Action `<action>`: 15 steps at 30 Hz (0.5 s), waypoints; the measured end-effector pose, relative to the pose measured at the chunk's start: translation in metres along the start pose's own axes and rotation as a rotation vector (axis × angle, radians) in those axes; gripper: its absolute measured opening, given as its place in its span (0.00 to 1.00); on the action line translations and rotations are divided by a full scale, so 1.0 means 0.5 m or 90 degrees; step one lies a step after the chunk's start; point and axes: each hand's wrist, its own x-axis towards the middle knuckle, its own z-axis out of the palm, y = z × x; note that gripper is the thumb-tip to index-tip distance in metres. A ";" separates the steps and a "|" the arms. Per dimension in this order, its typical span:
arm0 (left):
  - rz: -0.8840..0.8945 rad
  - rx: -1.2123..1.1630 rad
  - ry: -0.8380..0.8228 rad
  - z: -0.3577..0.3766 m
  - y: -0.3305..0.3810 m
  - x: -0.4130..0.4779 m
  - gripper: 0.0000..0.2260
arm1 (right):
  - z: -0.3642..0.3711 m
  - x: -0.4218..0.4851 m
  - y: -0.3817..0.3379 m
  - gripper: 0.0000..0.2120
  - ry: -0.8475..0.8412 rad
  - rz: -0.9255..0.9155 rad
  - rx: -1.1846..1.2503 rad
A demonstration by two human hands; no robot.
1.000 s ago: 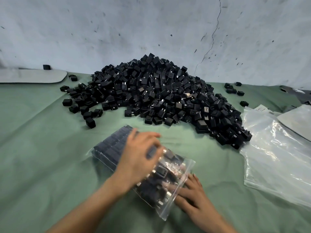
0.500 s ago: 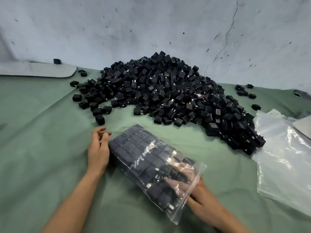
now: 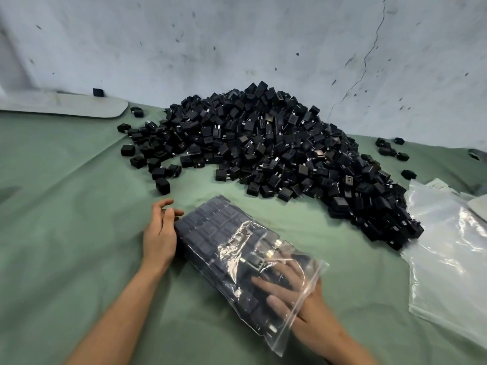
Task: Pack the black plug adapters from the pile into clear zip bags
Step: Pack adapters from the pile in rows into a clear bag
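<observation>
A large pile of black plug adapters (image 3: pixel 274 151) lies on the green cloth (image 3: pixel 66 206) against the wall. In front of it a clear zip bag (image 3: pixel 237 248), filled with rows of adapters, lies diagonally. My left hand (image 3: pixel 159 233) rests with its side against the bag's left edge, fingers relaxed. My right hand (image 3: pixel 295 293) reaches into the bag's open mouth at the near right, straight fingers lying on the adapters under the plastic.
A stack of empty clear zip bags (image 3: pixel 448 254) lies at the right. Loose adapters (image 3: pixel 395 150) are scattered at the pile's right and left ends. A flat grey board (image 3: pixel 63 106) sits at the far left by the wall.
My left hand left the top of the bag and now lies against its left edge. My right hand slid further into the bag's mouth. The view shifted left.
</observation>
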 end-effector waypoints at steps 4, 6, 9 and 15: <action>-0.004 0.002 -0.002 0.001 -0.002 0.000 0.08 | 0.001 0.014 -0.017 0.19 0.016 -0.030 -0.154; -0.010 0.007 0.000 0.001 -0.001 0.000 0.08 | 0.001 0.015 -0.024 0.19 0.015 -0.040 -0.226; -0.018 0.018 0.003 0.001 0.002 -0.002 0.09 | 0.002 0.013 -0.017 0.19 0.011 -0.066 -0.270; -0.017 0.034 -0.002 0.003 0.004 -0.003 0.08 | 0.000 0.013 -0.012 0.20 -0.015 -0.084 -0.282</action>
